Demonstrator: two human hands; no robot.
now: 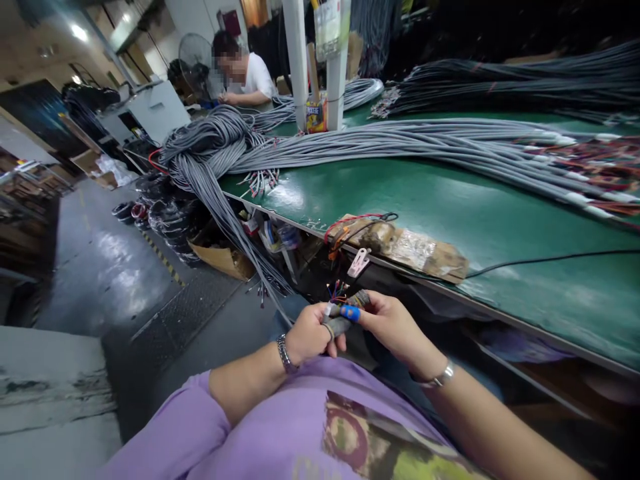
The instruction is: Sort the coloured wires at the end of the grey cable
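Observation:
In front of my stomach, my left hand (311, 331) is closed around the stripped end of a grey cable. Thin coloured wires (339, 291) fan out above the fingers, with a bit of white at the left thumb. My right hand (393, 325) meets it from the right, thumb and fingers pinched at the same cable end. Blue tape (350, 313) wraps the right thumb, and greyish wrapping covers some fingers. The exact grip point is hidden by the fingers. Just beyond the hands, a pale pink clip (359, 263) sticks out at the table edge.
A taped wooden board (420, 251) with red and black leads lies along the edge of the green table (320, 193). Long grey cables (380, 139) stretch across it, some hanging over the edge (235, 227). A co-worker (253, 77) sits beyond. A cardboard box (220, 257) stands below.

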